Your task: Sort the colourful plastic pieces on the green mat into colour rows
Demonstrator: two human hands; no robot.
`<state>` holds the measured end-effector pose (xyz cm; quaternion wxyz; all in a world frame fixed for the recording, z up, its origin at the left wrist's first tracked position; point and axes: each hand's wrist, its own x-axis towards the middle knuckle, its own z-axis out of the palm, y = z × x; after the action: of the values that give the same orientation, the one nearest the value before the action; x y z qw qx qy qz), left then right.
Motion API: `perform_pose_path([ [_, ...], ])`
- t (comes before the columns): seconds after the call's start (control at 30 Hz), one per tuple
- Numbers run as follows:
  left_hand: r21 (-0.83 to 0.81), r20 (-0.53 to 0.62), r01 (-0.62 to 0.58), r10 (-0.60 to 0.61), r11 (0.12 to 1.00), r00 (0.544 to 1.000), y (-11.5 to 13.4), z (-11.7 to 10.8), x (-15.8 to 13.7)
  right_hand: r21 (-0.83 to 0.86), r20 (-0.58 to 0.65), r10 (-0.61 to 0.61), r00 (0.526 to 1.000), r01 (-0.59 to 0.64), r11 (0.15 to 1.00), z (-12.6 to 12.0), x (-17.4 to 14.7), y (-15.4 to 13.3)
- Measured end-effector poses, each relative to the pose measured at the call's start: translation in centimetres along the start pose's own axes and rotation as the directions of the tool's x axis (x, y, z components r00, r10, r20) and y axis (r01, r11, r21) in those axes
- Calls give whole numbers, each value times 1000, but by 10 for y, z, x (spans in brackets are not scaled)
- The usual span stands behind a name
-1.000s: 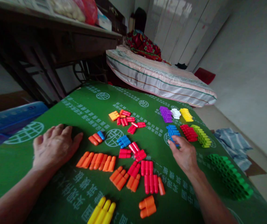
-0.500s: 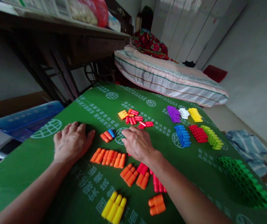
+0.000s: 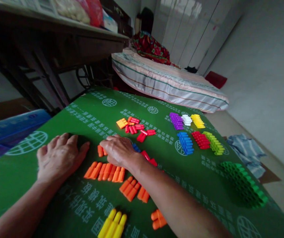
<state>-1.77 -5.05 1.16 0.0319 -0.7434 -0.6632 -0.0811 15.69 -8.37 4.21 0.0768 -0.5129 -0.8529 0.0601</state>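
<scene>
My left hand [image 3: 59, 157] lies palm down on the green board [image 3: 64, 205] at the left, its fingers spread and nothing in them. My right hand [image 3: 118, 150] is curled over small orange bullet-shaped plastic pieces [image 3: 101, 150], which stick out at its left edge. Its fingertips point down and hide what they grip, if anything. A blue piece [image 3: 136, 147] shows just beyond this wrist. Below the hand runs a row of joined orange pieces [image 3: 104, 172]. Another orange cluster [image 3: 130, 188] lies nearer me, and red pieces [image 3: 148, 158] are partly covered by my right forearm.
Loose red pieces [image 3: 139, 127] and a yellow-orange block [image 3: 122, 123] lie farther back. Sorted purple [image 3: 176, 121], white, yellow, blue, red and lime blocks stand at right, with a large green block [image 3: 243, 183]. Yellow pieces [image 3: 112, 224] lie in front. A bed [image 3: 169, 79] stands behind.
My right hand has moved left, onto the small orange pieces. A blue piece shows where that hand was. My left hand stays flat. The whole view has shifted slightly.
</scene>
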Motion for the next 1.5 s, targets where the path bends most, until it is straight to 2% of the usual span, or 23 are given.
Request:
perform_pose_path([
  [0.17,2,2,0,0,1000,1000,1,-3,1,22,-56,-2,998,3,1000,1,-9,9],
  [0.27,5,5,-8,8,1000,1000,1,-4,0,109,-120,28,992,-15,994,-6,-25,18],
  [0.37,8,18,-7,7,1000,1000,0,-5,0,272,-178,166,970,-113,956,-15,-59,30],
  [0.47,12,33,3,-3,1000,999,0,-5,0,369,-181,367,912,-283,885,-18,-107,45],
  [0.57,18,29,-5,5,1000,1000,-1,-3,1,389,-109,527,843,-452,803,-12,-153,58],
  [0.7,28,24,-17,16,999,1000,-1,-1,3,405,-6,601,799,-548,732,-1,-189,72],
  [0.83,34,46,0,-1,999,999,0,-4,2,275,14,669,744,-646,713,-5,-199,78],
  [1.0,25,55,11,-13,1000,998,3,-8,2,33,-67,791,609,-791,612,-13,-203,79],
  [1.13,20,49,15,-16,1000,999,4,-8,2,3,-122,829,546,-835,550,-8,-208,81],
  [1.23,23,55,14,-15,1000,998,4,-8,2,100,-104,842,529,-837,539,-2,-212,81],
  [1.37,23,54,14,-15,1000,998,4,-8,2,286,14,800,600,-769,572,1,-215,79],
  [1.43,22,49,13,-14,1000,999,4,-8,2,231,19,816,578,-796,559,-1,-216,77],
  [1.5,20,46,14,-15,1000,999,4,-8,2,112,-18,851,524,-845,523,-4,-216,76],
])
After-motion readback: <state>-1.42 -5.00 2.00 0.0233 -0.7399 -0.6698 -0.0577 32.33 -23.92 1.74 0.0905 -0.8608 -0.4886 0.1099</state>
